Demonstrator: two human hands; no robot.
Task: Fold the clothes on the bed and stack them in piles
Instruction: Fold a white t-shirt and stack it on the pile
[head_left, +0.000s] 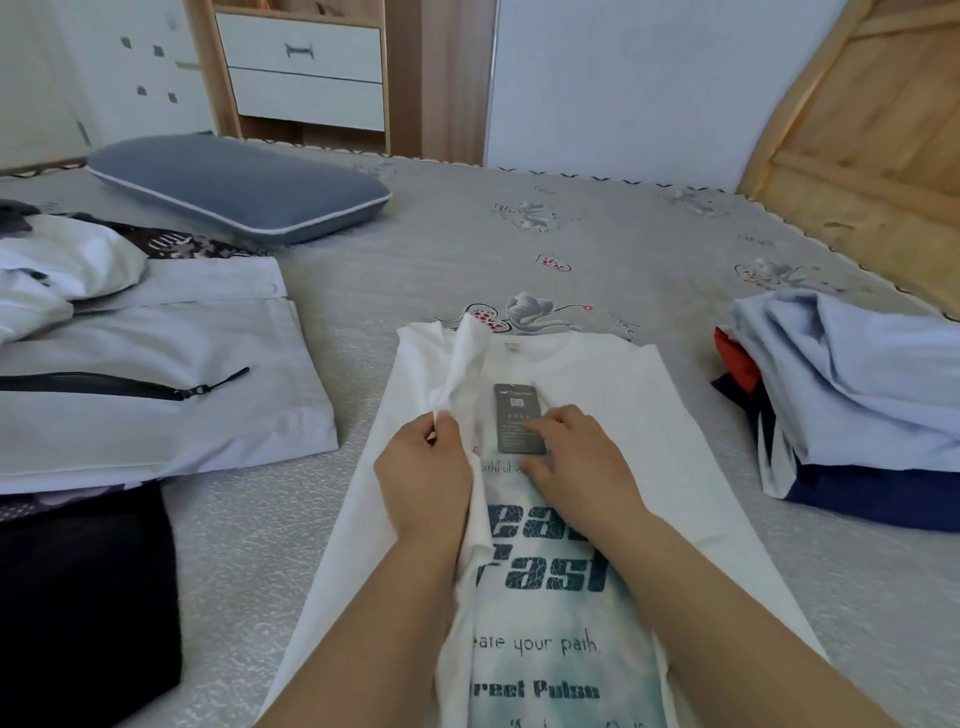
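1. The left hand (423, 467) has a pinching grip on a fold of the white T-shirt (649, 415), lifting its left side toward the middle.
2. The right hand (576, 457) lies flat, fingers relaxed, pressing the grey hang tag (517, 415) on the shirt's chest.
3. The shirt lies print-up on the bed (519, 249).
4. A folded pile (852, 395) sits well to the right; a pale jacket (156, 374) and dark clothes (83, 592) lie left, a blue pillow (239, 187) beyond.

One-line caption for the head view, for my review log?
Left hand pinches a fold of the white printed T-shirt on the bed; right hand rests by its grey tag.
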